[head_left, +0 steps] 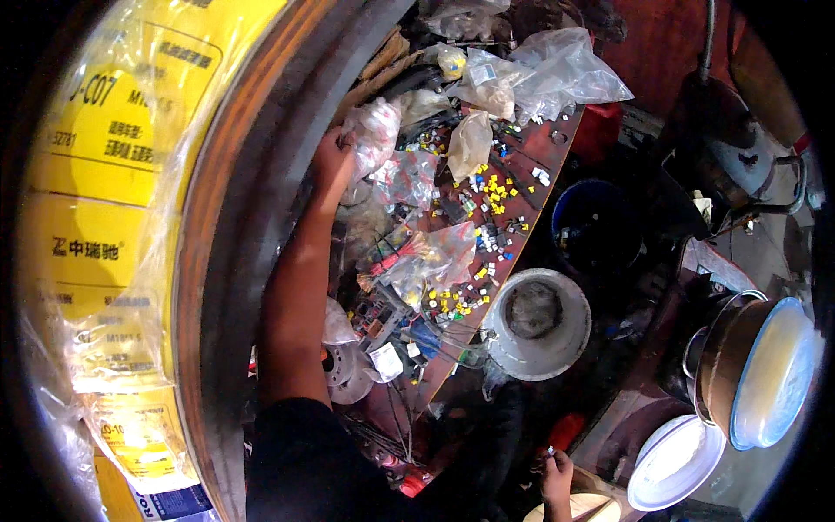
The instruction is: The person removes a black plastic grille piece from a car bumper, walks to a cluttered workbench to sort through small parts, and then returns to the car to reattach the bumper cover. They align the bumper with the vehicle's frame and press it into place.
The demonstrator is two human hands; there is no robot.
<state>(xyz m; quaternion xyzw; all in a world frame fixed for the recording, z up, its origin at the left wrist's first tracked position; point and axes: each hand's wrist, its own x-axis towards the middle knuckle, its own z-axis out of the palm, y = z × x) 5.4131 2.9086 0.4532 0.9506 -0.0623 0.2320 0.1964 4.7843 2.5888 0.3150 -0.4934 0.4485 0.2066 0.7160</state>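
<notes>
My left arm reaches up to the back left, my left hand (332,153) closed on a crumpled whitish plastic bag (374,132). Beside it on the cluttered table (557,139) lie a pink-printed clear bag (409,178), a pale bag (467,145) and several scattered small yellow, white and blue connectors (491,193). Below them are a bundle of red wires (396,258) and loose electronic parts (374,320). My right hand (557,478), low at the right, is closed with a small pale piece (551,451) between thumb and finger, too small to make out.
Stacked yellow boxes (104,244) in plastic wrap stand at left beside a dark curved edge. Right of the table are a grey bucket (565,348), a dark blue bucket (598,202), stacked pots (709,365), a blue-rimmed lid (774,374) and a white basin (674,461).
</notes>
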